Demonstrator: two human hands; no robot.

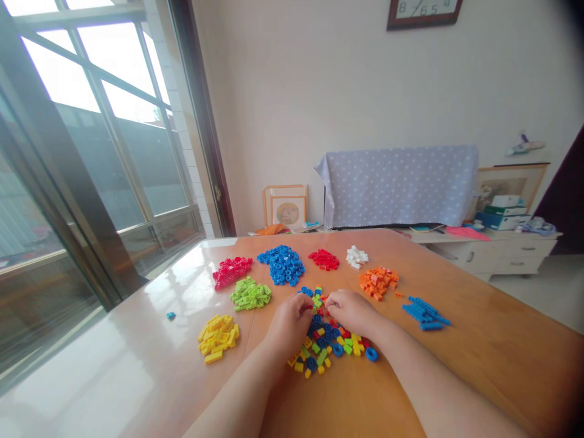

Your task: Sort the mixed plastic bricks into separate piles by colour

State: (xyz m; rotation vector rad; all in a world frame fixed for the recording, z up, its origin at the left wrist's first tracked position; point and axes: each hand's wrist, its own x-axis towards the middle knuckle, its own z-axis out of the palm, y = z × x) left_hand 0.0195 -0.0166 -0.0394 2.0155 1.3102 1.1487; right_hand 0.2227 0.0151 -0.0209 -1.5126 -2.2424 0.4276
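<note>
A mixed pile of small toy bricks [322,356] in blue, yellow, green, red and orange lies on the wooden table in front of me. Over its left side is my left hand [292,319], fingers curled together, with a bit of red showing by the fingertips. My right hand [350,309] reaches over the pile's right side, thumb and fingers pinched close to the bricks. Whatever either hand holds is too small or hidden to name. Among the pile are blue ring-shaped pieces [371,354].
Sorted heaps surround the pile: yellow [219,336], lime green [250,294], crimson [232,272], blue [281,265], red [323,260], white [356,257], orange [378,282] and long blue pieces [425,314]. A lone blue piece [170,316] lies left on the table [150,383].
</note>
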